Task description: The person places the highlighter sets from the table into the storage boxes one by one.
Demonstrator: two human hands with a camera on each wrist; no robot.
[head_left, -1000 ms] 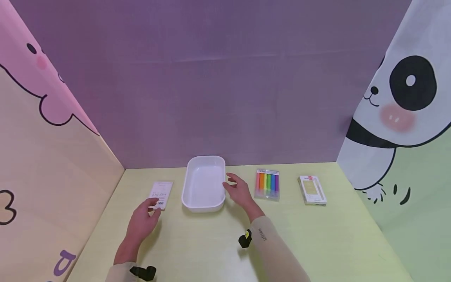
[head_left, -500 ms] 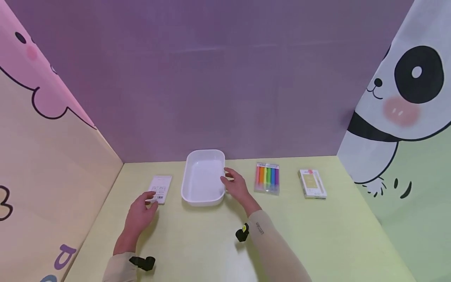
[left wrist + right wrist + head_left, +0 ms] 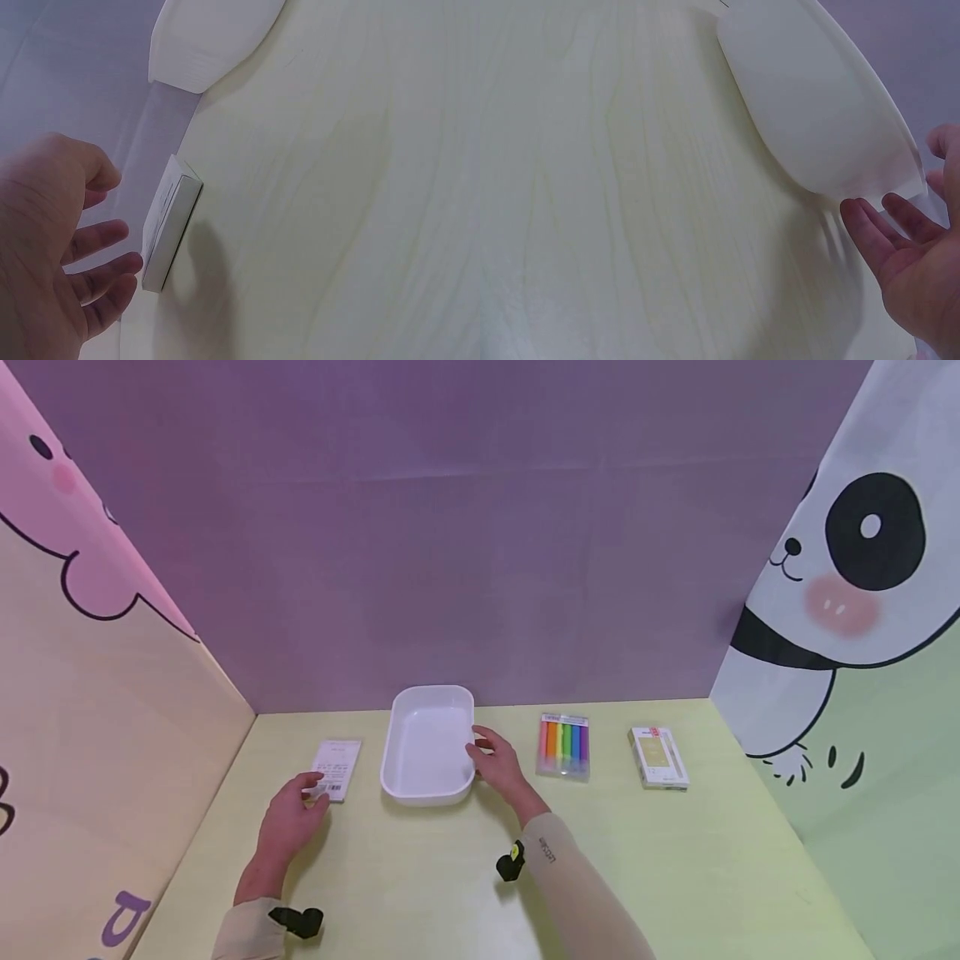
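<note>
A white plastic tray [image 3: 427, 743] stands near the back of the table, its inside bare. My right hand [image 3: 498, 767] is at its right side, fingers loosely bent. In the right wrist view, the fingertips [image 3: 853, 210] lie close by the tray's outer wall [image 3: 817, 105]; whether they touch it I cannot tell. To the left, a flat white box [image 3: 337, 764] with small print and a barcode lies on the table. My left hand [image 3: 291, 817] hovers at its near end, thumb and fingers apart. The left wrist view has the box [image 3: 172, 232] beyond the relaxed fingers.
Right of the tray lies a clear pack of rainbow-coloured markers [image 3: 564, 747]. Farther right is a white and gold box [image 3: 658, 758]. A purple panel [image 3: 480, 543] rises behind the pale table [image 3: 420, 885], with printed side panels left and right.
The head view has shifted slightly. My right hand has edged a little nearer the tray's rim. My left hand has stayed almost still by the box.
</note>
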